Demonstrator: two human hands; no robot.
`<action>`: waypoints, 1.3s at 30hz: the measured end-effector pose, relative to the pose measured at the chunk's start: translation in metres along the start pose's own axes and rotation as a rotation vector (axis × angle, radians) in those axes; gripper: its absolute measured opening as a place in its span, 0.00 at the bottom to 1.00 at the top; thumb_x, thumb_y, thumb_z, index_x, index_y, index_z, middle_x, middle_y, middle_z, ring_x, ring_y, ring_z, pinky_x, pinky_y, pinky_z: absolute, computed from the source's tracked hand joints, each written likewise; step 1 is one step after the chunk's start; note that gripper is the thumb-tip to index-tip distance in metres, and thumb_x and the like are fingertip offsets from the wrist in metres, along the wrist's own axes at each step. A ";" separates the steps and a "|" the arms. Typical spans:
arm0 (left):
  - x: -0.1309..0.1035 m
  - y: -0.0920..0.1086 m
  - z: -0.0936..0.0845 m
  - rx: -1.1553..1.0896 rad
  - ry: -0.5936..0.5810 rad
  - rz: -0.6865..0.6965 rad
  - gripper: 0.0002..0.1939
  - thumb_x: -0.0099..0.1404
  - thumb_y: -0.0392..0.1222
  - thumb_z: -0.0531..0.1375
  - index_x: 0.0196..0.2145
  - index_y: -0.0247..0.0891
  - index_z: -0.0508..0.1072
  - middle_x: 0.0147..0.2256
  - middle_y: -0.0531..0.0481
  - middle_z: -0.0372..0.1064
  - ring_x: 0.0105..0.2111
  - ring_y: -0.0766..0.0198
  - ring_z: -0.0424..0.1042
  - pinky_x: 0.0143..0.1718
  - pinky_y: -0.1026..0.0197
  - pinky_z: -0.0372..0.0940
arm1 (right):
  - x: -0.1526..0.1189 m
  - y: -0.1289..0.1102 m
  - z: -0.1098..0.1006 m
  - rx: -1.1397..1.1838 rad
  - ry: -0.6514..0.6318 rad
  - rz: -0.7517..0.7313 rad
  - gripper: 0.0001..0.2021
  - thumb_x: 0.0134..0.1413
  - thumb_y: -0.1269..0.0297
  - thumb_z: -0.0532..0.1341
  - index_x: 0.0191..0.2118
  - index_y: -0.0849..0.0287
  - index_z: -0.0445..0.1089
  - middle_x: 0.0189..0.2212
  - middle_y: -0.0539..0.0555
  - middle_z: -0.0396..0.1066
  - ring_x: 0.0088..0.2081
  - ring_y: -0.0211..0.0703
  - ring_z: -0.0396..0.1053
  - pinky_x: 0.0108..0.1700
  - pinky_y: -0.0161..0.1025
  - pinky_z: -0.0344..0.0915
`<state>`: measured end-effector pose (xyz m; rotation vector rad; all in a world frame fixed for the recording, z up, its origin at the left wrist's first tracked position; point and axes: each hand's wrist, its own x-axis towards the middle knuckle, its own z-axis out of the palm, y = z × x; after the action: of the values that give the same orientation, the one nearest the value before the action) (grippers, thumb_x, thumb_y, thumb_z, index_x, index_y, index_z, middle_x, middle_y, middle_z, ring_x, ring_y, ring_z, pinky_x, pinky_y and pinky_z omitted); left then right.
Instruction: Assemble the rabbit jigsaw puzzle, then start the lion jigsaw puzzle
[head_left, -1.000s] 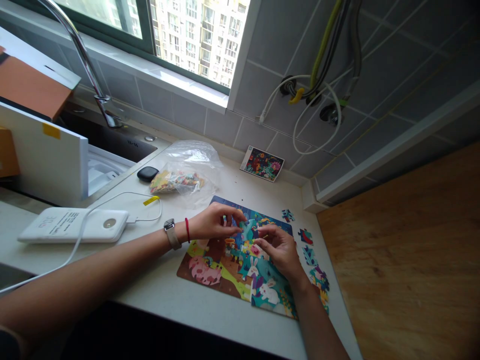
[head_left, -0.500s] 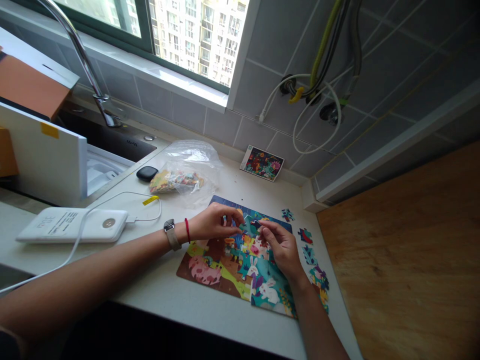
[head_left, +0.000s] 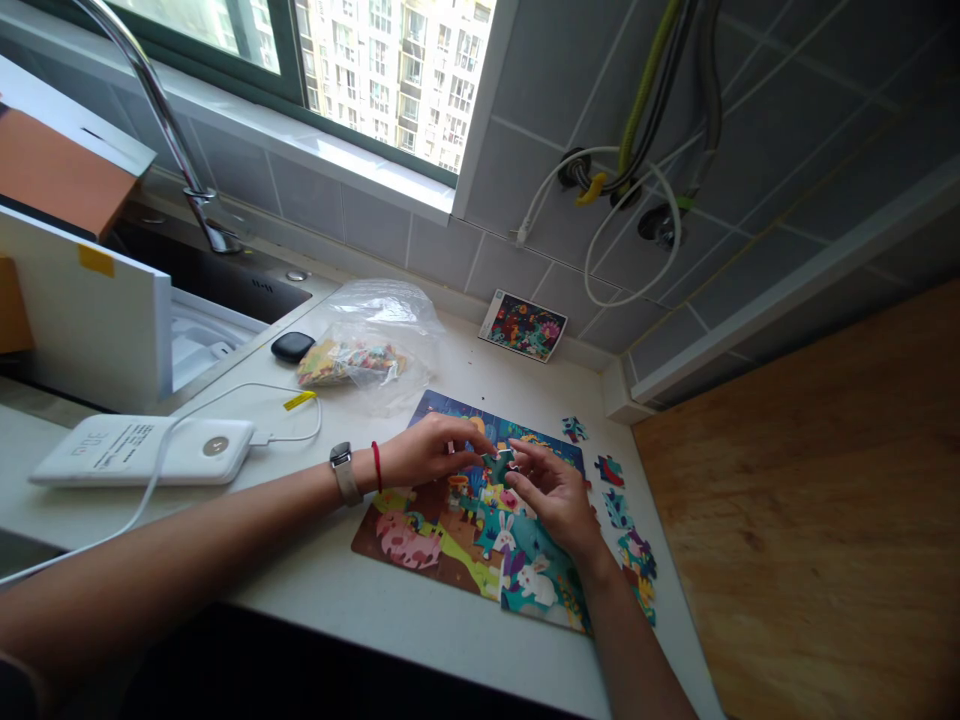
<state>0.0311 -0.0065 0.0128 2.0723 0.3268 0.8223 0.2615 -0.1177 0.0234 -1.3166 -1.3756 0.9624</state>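
Observation:
A small teal jigsaw piece (head_left: 498,468) is between the fingertips of my two hands, tilted above the partly assembled jigsaw puzzle (head_left: 469,570). My left hand (head_left: 444,448), with a watch and a red cord on its wrist, pinches the piece's left side. On the other side, my right hand (head_left: 553,492) has its thumb and index finger around the piece's right edge; the exact contact is partly hidden. Pink animals, white rabbits and a dark blue top border show on the puzzle. Both hands cover part of its middle.
Several loose jigsaw pieces (head_left: 618,510) lie right of the puzzle, beside a wooden board (head_left: 810,500). A picture card (head_left: 523,325) leans at the wall. Behind my left arm are a plastic bag of pieces (head_left: 352,362), a black case (head_left: 292,347) and a cabled white power bank (head_left: 150,450).
The jigsaw piece has shifted slightly left and toward me, and turned. My left fingers have closed in on it, while my right thumb and index finger have spread farther apart.

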 end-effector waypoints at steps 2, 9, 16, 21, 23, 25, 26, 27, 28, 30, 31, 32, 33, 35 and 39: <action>0.000 -0.001 0.002 -0.027 0.021 -0.034 0.10 0.72 0.40 0.62 0.48 0.37 0.80 0.37 0.48 0.82 0.30 0.68 0.76 0.33 0.68 0.70 | 0.001 -0.001 -0.002 0.007 0.030 -0.006 0.18 0.54 0.58 0.72 0.51 0.49 0.81 0.36 0.51 0.77 0.33 0.40 0.72 0.35 0.38 0.73; 0.000 0.002 0.000 -0.034 0.071 -0.150 0.13 0.72 0.42 0.60 0.50 0.35 0.78 0.36 0.47 0.81 0.28 0.68 0.78 0.27 0.69 0.69 | 0.011 0.000 -0.023 0.136 0.452 -0.003 0.19 0.50 0.55 0.74 0.46 0.54 0.75 0.35 0.48 0.72 0.26 0.35 0.71 0.29 0.36 0.71; 0.000 0.002 -0.001 0.013 0.088 -0.110 0.11 0.72 0.42 0.60 0.46 0.35 0.78 0.35 0.48 0.81 0.28 0.69 0.76 0.27 0.69 0.69 | 0.015 0.003 -0.026 0.196 0.554 0.098 0.27 0.41 0.49 0.78 0.40 0.54 0.66 0.29 0.46 0.74 0.21 0.39 0.72 0.25 0.37 0.71; -0.001 0.000 0.000 0.003 0.090 -0.112 0.11 0.72 0.42 0.60 0.45 0.35 0.79 0.34 0.48 0.81 0.27 0.69 0.76 0.26 0.69 0.68 | 0.014 0.004 -0.025 0.204 0.555 0.111 0.28 0.40 0.48 0.78 0.40 0.54 0.65 0.30 0.46 0.74 0.22 0.41 0.74 0.26 0.38 0.72; 0.000 0.000 0.000 0.000 0.087 -0.111 0.10 0.72 0.42 0.60 0.45 0.35 0.79 0.34 0.48 0.81 0.27 0.69 0.76 0.26 0.70 0.68 | 0.014 0.005 -0.025 0.192 0.560 0.103 0.27 0.42 0.49 0.78 0.43 0.53 0.67 0.32 0.47 0.74 0.26 0.41 0.74 0.29 0.39 0.74; 0.000 0.001 0.000 0.002 0.083 -0.109 0.10 0.72 0.42 0.60 0.44 0.35 0.79 0.34 0.48 0.81 0.27 0.69 0.76 0.27 0.69 0.68 | 0.014 0.007 -0.025 0.170 0.557 0.095 0.27 0.44 0.49 0.77 0.46 0.53 0.69 0.34 0.49 0.75 0.29 0.42 0.74 0.32 0.40 0.75; 0.000 0.001 0.000 0.003 0.081 -0.107 0.10 0.72 0.41 0.60 0.44 0.35 0.79 0.34 0.48 0.81 0.27 0.69 0.76 0.27 0.69 0.68 | 0.014 0.009 -0.025 0.154 0.549 0.089 0.27 0.44 0.49 0.77 0.46 0.54 0.71 0.35 0.49 0.76 0.31 0.42 0.74 0.33 0.40 0.75; 0.000 0.001 0.000 0.005 0.079 -0.105 0.10 0.72 0.41 0.60 0.44 0.35 0.79 0.35 0.48 0.81 0.27 0.69 0.76 0.27 0.69 0.68 | 0.014 0.010 -0.026 0.135 0.541 0.078 0.26 0.45 0.49 0.76 0.46 0.55 0.72 0.35 0.50 0.76 0.32 0.42 0.74 0.34 0.40 0.75; 0.000 0.001 -0.001 0.007 0.075 -0.102 0.10 0.72 0.41 0.60 0.44 0.35 0.79 0.35 0.48 0.81 0.28 0.69 0.76 0.28 0.69 0.69 | 0.015 0.011 -0.026 0.116 0.535 0.063 0.25 0.46 0.49 0.76 0.46 0.56 0.73 0.34 0.51 0.76 0.33 0.43 0.74 0.35 0.39 0.74; 0.000 0.002 -0.001 0.013 0.069 -0.097 0.10 0.71 0.41 0.60 0.44 0.35 0.79 0.36 0.47 0.82 0.29 0.69 0.77 0.28 0.69 0.69 | 0.015 0.012 -0.026 0.083 0.524 0.039 0.23 0.46 0.49 0.76 0.43 0.57 0.75 0.33 0.52 0.76 0.33 0.42 0.73 0.35 0.38 0.73; 0.000 0.003 -0.002 0.015 0.067 -0.096 0.10 0.72 0.42 0.60 0.44 0.35 0.79 0.36 0.47 0.82 0.29 0.68 0.77 0.28 0.69 0.69 | 0.015 0.012 -0.026 0.072 0.523 0.030 0.22 0.46 0.48 0.76 0.41 0.58 0.75 0.32 0.52 0.76 0.33 0.42 0.72 0.35 0.38 0.73; 0.000 0.003 -0.002 0.017 0.064 -0.096 0.10 0.72 0.42 0.60 0.44 0.35 0.79 0.36 0.47 0.82 0.29 0.68 0.77 0.28 0.69 0.69 | 0.015 0.012 -0.026 0.064 0.521 0.025 0.22 0.46 0.48 0.75 0.40 0.57 0.74 0.32 0.52 0.75 0.33 0.42 0.72 0.35 0.38 0.73; 0.000 0.003 -0.002 0.018 0.060 -0.098 0.10 0.72 0.42 0.60 0.44 0.35 0.79 0.36 0.47 0.82 0.29 0.68 0.77 0.29 0.68 0.69 | 0.014 0.011 -0.026 0.058 0.519 0.025 0.21 0.46 0.48 0.75 0.38 0.57 0.74 0.32 0.52 0.75 0.33 0.42 0.72 0.34 0.38 0.72; 0.000 0.004 -0.002 0.018 0.055 -0.102 0.11 0.72 0.43 0.60 0.44 0.36 0.79 0.36 0.47 0.82 0.29 0.67 0.78 0.28 0.68 0.69 | 0.014 0.009 -0.025 0.047 0.515 0.028 0.21 0.45 0.48 0.76 0.35 0.56 0.72 0.30 0.50 0.73 0.31 0.41 0.70 0.33 0.37 0.71; 0.000 0.003 -0.002 0.016 0.049 -0.104 0.11 0.73 0.44 0.60 0.44 0.35 0.79 0.35 0.47 0.81 0.29 0.67 0.78 0.29 0.68 0.69 | 0.013 0.006 -0.024 0.039 0.496 0.038 0.21 0.44 0.48 0.76 0.33 0.56 0.71 0.27 0.48 0.71 0.27 0.39 0.68 0.32 0.37 0.69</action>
<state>0.0297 -0.0071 0.0165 2.0344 0.4659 0.8106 0.2869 -0.1055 0.0241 -1.4364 -0.9488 0.6241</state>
